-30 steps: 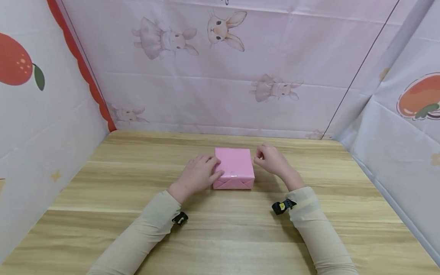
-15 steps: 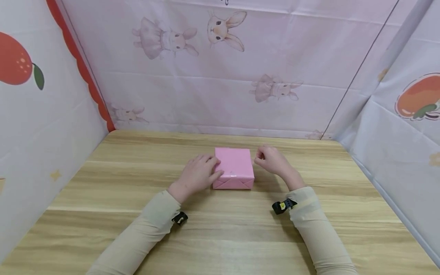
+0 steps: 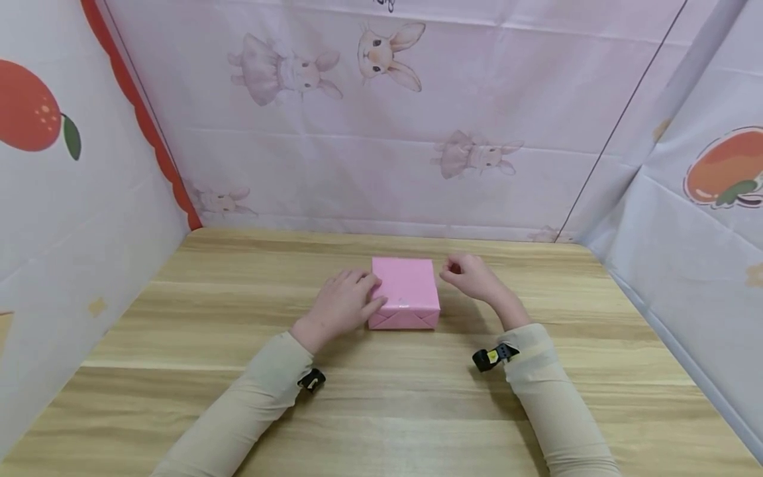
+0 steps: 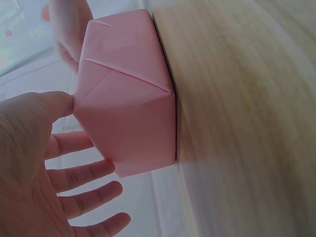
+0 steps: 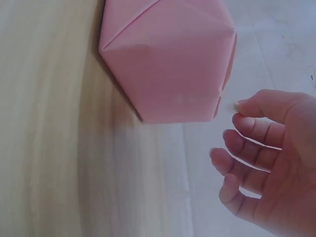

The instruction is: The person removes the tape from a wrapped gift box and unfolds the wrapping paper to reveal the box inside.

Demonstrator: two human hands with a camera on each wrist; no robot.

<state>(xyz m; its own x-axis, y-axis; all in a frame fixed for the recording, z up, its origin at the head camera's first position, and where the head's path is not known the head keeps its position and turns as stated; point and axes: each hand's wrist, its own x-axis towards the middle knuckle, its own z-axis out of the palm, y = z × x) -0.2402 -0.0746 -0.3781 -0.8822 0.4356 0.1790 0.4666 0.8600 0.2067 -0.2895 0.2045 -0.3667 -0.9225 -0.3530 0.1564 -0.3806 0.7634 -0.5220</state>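
L hand (image 3: pixel 338 303) had its fingers spread, thumb + index touching the top L edge of the pink wrapped box (image 3: pixel 406 285), which sat on the counter (image 3: pixel 369 411) just R of those fingers, approx. same spot as 1 s ago. R hand (image 3: pixel 472 277), just beside the box's R side, had shifted only slightly since then; its fingers were curled w/ thumb & index tips close, but couldn't tell if they pinched anything.

Pink backdrop (image 3: pixel 357 179) w/ rabbit prints (image 3: pixel 390 56) hangs behind wood-grain bench (image 3: pixel 381 417). Red scalloped trim (image 3: pixel 144 126) edges L wall (image 3: pixel 119 218), nr fruit print (image 3: pixel 26 106).
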